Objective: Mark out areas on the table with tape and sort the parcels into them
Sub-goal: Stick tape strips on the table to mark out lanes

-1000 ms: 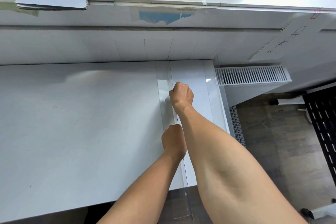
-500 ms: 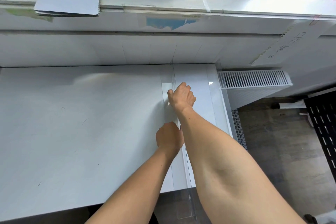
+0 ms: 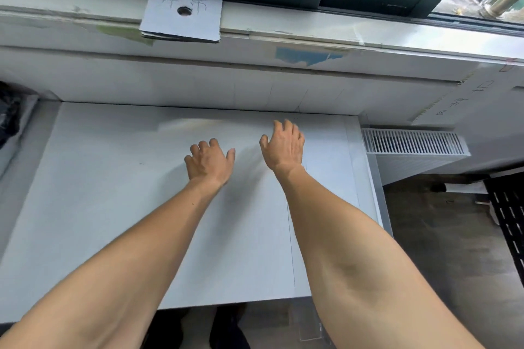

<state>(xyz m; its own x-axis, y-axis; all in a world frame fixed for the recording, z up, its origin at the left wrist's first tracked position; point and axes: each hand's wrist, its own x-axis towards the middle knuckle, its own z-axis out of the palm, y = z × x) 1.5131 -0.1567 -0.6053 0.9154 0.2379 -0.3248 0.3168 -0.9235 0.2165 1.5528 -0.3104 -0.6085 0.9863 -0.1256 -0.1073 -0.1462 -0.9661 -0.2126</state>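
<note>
Nearest the camera, both bare forearms reach forward from the bottom of the view, their elbows cut off. Between them, below the near edge of the white table (image 3: 113, 221), dark shapes sit in shadow and are too dim to name. A loose end of clear tape (image 3: 309, 323) hangs off that edge. The strip runs away across the right part of the table, seen only as a faint straight edge line, and the right forearm covers most of it. Farther in, the left hand (image 3: 209, 164) is palm down with its fingers loosely spread, holding nothing. The right hand (image 3: 283, 147) is just beside it and slightly farther on, also spread and palm down. Whether either palm touches the surface cannot be told. A dark bundle (image 3: 8, 119) is cut off at the left border. Right of the table stands a white slatted grille (image 3: 411, 142). On the sill beyond lies a cardboard sign (image 3: 181, 14) with a hole and handwritten characters.
</note>
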